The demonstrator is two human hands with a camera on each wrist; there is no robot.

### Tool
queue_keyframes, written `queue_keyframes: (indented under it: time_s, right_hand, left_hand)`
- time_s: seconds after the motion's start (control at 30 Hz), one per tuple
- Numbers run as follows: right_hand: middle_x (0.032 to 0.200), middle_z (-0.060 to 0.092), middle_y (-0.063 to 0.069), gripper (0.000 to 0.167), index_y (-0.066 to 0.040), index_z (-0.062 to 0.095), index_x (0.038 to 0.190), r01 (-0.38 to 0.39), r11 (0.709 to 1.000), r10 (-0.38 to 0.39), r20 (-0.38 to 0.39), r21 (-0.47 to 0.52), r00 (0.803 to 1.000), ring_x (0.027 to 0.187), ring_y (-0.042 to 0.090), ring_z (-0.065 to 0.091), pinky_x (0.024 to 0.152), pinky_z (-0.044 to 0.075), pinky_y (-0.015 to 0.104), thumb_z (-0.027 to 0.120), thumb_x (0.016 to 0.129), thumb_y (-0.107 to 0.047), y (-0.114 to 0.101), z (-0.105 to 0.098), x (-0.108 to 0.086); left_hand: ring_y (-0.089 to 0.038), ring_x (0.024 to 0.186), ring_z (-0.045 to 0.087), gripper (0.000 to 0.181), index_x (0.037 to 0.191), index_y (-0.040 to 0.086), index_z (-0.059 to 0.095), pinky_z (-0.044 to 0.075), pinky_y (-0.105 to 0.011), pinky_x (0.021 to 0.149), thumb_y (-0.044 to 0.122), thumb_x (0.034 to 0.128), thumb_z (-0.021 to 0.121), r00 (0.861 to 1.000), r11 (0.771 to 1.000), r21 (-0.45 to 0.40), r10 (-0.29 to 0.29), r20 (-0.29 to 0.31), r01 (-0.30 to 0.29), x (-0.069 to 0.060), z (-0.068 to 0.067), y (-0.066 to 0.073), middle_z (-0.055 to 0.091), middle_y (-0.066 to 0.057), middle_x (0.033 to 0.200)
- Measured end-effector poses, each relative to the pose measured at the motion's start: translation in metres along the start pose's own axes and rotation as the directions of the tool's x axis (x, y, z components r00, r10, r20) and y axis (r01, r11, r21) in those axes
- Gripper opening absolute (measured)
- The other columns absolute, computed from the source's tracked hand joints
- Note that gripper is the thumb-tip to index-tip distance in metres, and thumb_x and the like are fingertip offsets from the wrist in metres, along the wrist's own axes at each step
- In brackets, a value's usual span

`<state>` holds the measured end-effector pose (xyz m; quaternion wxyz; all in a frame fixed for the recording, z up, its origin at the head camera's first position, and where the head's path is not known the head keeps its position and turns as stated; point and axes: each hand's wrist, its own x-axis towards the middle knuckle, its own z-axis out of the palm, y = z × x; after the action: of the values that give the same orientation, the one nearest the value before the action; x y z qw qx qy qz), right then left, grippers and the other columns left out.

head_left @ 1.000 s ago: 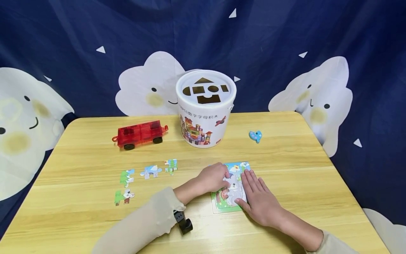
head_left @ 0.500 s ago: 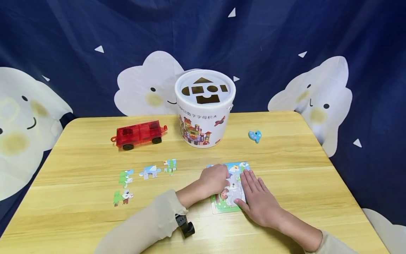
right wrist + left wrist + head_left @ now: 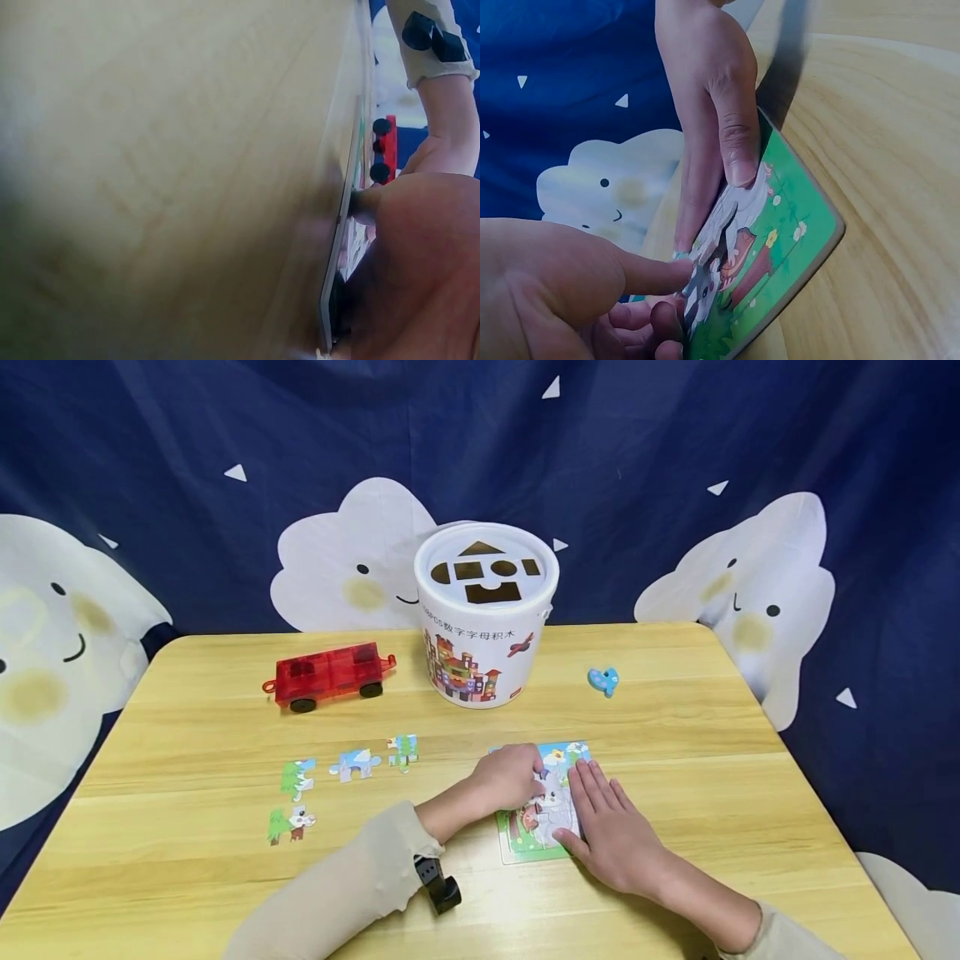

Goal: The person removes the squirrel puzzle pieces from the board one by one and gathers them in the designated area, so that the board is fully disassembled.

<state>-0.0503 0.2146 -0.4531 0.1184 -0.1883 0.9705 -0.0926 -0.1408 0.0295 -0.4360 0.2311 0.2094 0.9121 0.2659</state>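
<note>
A jigsaw puzzle board (image 3: 543, 852) with a grey animal picture and a green border lies on the table. My left hand (image 3: 508, 778) reaches over its left side, with curled fingers and the thumb pinching a puzzle piece (image 3: 721, 238) that tilts up from the picture. Much of that piece is hidden by the hand in the head view. My right hand (image 3: 617, 837) lies along the board's right side, its fingers straight and touching the picture. In the left wrist view, the right thumb (image 3: 739, 142) rests on the board near its edge.
Several loose puzzle pieces (image 3: 354, 765) lie left of the board. Behind them stands a red toy wagon (image 3: 330, 675). A white block bucket (image 3: 483, 627) with shaped lid holes is at the back, and a small blue toy (image 3: 603, 681) lies to its right.
My left hand shifts only slightly over the board, its thumb and fingers staying at the same spot. My right hand keeps its place.
</note>
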Motion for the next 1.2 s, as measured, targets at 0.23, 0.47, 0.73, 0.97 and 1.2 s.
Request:
queue_keyframes:
  time_s: [0.23, 0.47, 0.73, 0.97, 1.2]
  right_hand:
    - [0.164, 0.016, 0.028, 0.079, 0.01, 0.024, 0.156, -0.003, 1.0, 0.003, 0.004, -0.014, 1.0, 0.153, 0.042, 0.013, 0.118, 0.02, 0.061, 0.05, 0.106, -0.046, -0.0012, -0.0021, 0.0]
    - [0.164, 0.018, 0.028, 0.079, 0.01, 0.025, 0.156, 0.005, 0.999, -0.006, -0.018, -0.032, 1.0, 0.153, 0.042, 0.014, 0.118, 0.022, 0.061, 0.05, 0.106, -0.046, -0.0011, -0.0002, -0.0002]
    - [0.164, 0.018, 0.027, 0.079, 0.009, 0.025, 0.156, 0.009, 0.999, -0.01, -0.025, -0.044, 1.0, 0.153, 0.042, 0.015, 0.118, 0.022, 0.06, 0.05, 0.105, -0.046, -0.0009, 0.0002, 0.0001]
    - [0.164, 0.018, 0.027, 0.079, 0.009, 0.025, 0.156, 0.003, 0.999, -0.004, -0.019, -0.041, 1.0, 0.153, 0.041, 0.015, 0.118, 0.022, 0.061, 0.049, 0.106, -0.047, -0.0004, -0.0001, -0.0005]
    - [0.164, 0.017, 0.027, 0.079, 0.009, 0.024, 0.156, 0.006, 0.999, -0.007, -0.021, -0.036, 1.0, 0.153, 0.042, 0.014, 0.118, 0.022, 0.061, 0.049, 0.106, -0.047, 0.0007, 0.0007, -0.0008]
  left_hand:
    - [-0.011, 0.077, 0.057, 0.016, 0.102, 0.008, 0.072, 0.05, -0.029, 0.074, 0.022, 0.0937, 0.075, 1.0, 0.999, -0.05, -0.005, 0.024, 0.006, 0.0033, -0.001, -0.0026, 0.067, 0.003, 0.094]
    - [-0.011, 0.06, 0.051, 0.017, 0.081, 0.008, 0.072, 0.039, -0.025, 0.058, 0.016, 0.096, 0.07, 0.996, 0.986, -0.167, 0.008, 0.084, 0.006, 0.0054, -0.0057, -0.0045, 0.057, 0.004, 0.066]
    - [-0.013, 0.067, 0.055, 0.012, 0.092, 0.009, 0.074, 0.044, -0.029, 0.064, 0.015, 0.0975, 0.066, 0.996, 0.984, -0.176, -0.02, 0.082, 0.034, 0.0058, -0.0058, -0.0029, 0.063, 0.002, 0.076]
    - [-0.011, 0.055, 0.047, 0.034, 0.068, 0.013, 0.064, 0.035, -0.026, 0.052, 0.024, 0.0997, 0.065, 0.996, 0.996, -0.071, -0.041, 0.078, 0.047, 0.0065, -0.0053, 0.0025, 0.05, 0.006, 0.059]
    - [-0.01, 0.063, 0.054, 0.013, 0.087, 0.011, 0.07, 0.042, -0.025, 0.058, 0.02, 0.0946, 0.073, 0.997, 0.987, -0.153, -0.049, 0.066, 0.058, 0.0098, -0.0062, -0.0004, 0.061, 0.003, 0.074]
